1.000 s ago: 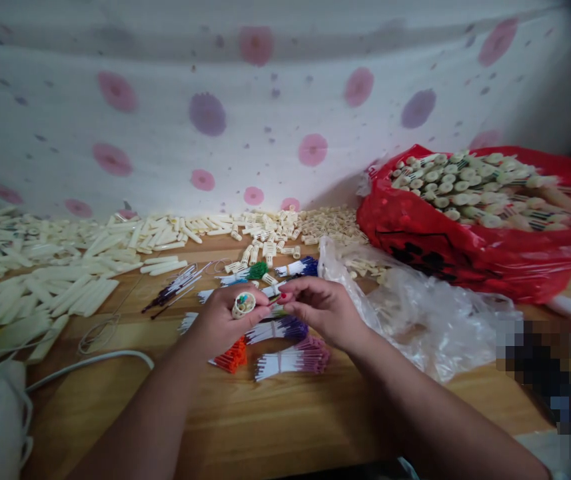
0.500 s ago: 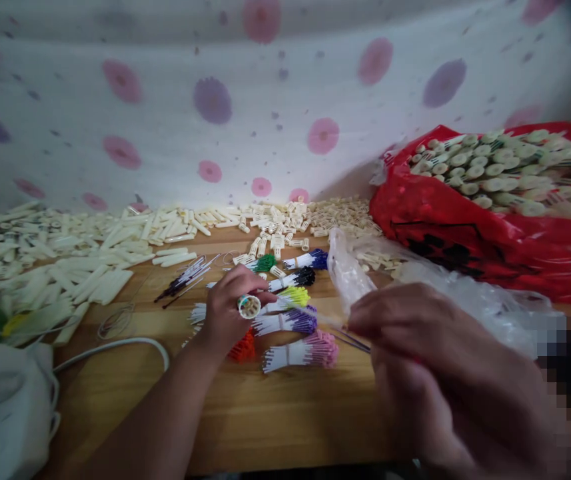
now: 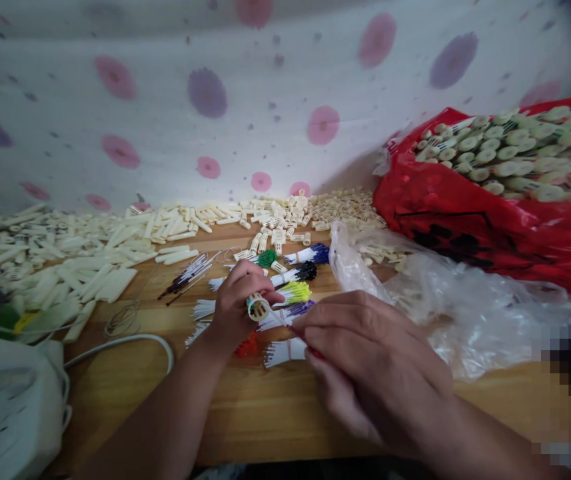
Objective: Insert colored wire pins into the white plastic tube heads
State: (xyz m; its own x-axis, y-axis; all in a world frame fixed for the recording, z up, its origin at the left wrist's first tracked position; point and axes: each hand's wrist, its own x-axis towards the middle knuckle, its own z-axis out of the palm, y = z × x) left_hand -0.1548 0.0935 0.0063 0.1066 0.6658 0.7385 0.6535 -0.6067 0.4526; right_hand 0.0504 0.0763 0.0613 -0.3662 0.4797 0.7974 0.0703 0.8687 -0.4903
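My left hand (image 3: 238, 303) grips a short cream slotted plastic tube (image 3: 257, 307), its round open end turned toward me and to the right. My right hand (image 3: 365, 360) pinches a thin white pen refill (image 3: 279, 316) that slants toward the tube's open end; a bit of red shows between its fingers. Whether the refill's tip is inside the tube I cannot tell. Under and behind the hands lie bundles of white refills with coloured ends: yellow (image 3: 296, 292), black (image 3: 306, 271), dark blue (image 3: 320, 253), green (image 3: 266, 259) and orange-red (image 3: 248, 345). The right hand covers part of another bundle (image 3: 280, 354).
Loose cream tubes (image 3: 90, 247) and slotted pieces (image 3: 285, 213) are heaped along the back. At right stand a red bag (image 3: 465, 220) full of pen barrels and a crumpled clear bag (image 3: 470, 320). A white power strip (image 3: 20, 413) with a cable sits at left.
My right hand has moved left with the refill, close to the tube in my left hand. My left hand has shifted slightly right, and the tube's open end now faces more to the right.
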